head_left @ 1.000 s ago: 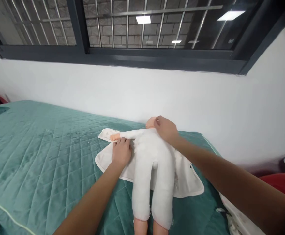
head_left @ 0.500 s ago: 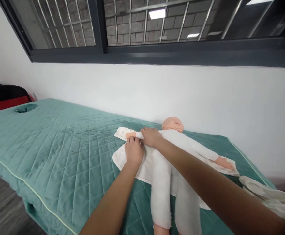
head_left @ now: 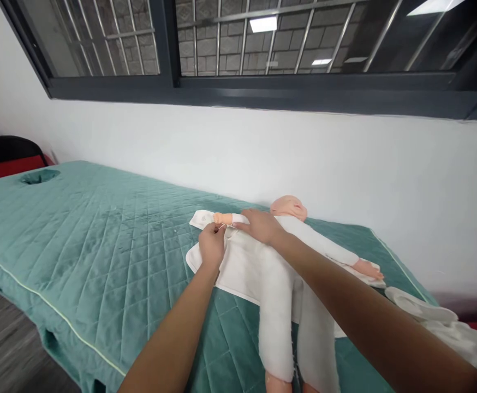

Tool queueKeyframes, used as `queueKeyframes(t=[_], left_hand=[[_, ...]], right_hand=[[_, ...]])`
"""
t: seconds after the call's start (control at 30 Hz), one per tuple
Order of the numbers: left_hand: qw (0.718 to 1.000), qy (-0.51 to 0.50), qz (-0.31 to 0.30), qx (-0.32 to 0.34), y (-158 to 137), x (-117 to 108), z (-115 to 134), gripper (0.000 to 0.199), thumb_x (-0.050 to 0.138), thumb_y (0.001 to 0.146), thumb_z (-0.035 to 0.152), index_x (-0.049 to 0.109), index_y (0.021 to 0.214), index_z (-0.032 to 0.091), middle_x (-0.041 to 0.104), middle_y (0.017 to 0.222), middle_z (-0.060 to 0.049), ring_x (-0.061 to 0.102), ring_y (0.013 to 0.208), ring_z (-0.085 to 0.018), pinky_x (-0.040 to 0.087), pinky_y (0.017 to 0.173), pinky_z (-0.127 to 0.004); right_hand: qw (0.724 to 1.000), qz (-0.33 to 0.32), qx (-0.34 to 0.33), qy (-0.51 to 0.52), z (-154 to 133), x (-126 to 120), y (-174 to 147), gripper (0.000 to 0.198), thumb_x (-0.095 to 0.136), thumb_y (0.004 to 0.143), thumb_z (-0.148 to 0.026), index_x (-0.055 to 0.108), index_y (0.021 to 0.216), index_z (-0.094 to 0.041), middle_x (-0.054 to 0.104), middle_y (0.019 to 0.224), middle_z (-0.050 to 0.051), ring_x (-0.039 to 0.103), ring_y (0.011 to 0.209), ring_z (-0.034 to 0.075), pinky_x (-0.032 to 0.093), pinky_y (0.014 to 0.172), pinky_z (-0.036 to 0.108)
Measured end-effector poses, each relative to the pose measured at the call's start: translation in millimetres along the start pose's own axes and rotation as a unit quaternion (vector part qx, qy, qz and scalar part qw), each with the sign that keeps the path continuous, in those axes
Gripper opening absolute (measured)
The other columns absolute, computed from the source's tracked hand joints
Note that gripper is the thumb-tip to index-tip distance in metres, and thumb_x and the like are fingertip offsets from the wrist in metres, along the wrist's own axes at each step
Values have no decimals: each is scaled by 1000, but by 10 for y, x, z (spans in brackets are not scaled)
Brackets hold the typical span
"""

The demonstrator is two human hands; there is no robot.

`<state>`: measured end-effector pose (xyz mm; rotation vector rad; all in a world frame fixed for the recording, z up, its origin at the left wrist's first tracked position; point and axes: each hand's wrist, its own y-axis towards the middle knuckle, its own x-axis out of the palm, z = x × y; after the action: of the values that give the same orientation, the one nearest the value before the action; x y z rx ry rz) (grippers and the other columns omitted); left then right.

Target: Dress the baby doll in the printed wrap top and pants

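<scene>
Green bedcover (head_left: 132,240), left hand (head_left: 213,245) curled

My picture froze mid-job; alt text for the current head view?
A person's left hand appears to pinch the edge of a white garment spread beneath a doll, while the right hand lies over the doll's outstretched arm. The doll lies face up on a green quilted bed by a white wall.
</scene>
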<state>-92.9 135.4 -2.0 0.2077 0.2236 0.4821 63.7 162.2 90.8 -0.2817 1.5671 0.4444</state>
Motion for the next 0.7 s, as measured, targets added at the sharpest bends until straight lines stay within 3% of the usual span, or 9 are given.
queueKeyframes(t=[0.17,0.3,0.57,0.7], left_hand=[[999,-8,-29,-28,59,-42,6,13,63,77,25,73,78,17,71,73,-2,61,72,-17,42,70,-26],[998,-31,-45,-42,136,-77,10,12,62,73,20,73,77,17,71,73,-2,61,71,-16,43,70,-25],[994,-84,13,-67,156,-90,56,17,61,78,27,68,86,14,69,80,-4,61,71,-14,47,71,-25],[995,-78,13,-56,99,-88,91,17,62,80,29,69,85,15,69,79,-3,61,72,-15,47,73,-26]], right_hand=[[999,-7,-28,-27,64,-9,-126,56,33,96,-66,61,115,-20,67,113,12,63,98,28,43,80,35],[999,-6,-14,-43,63,15,-192,52,35,97,-62,62,112,-20,68,112,12,63,98,29,43,84,38],[998,-30,13,-60,9,55,-180,51,35,97,-59,62,114,-19,67,112,14,62,101,29,41,91,41],[996,-34,17,-76,-13,107,-158,50,38,96,-59,64,113,-19,68,111,15,62,100,29,41,90,42]])
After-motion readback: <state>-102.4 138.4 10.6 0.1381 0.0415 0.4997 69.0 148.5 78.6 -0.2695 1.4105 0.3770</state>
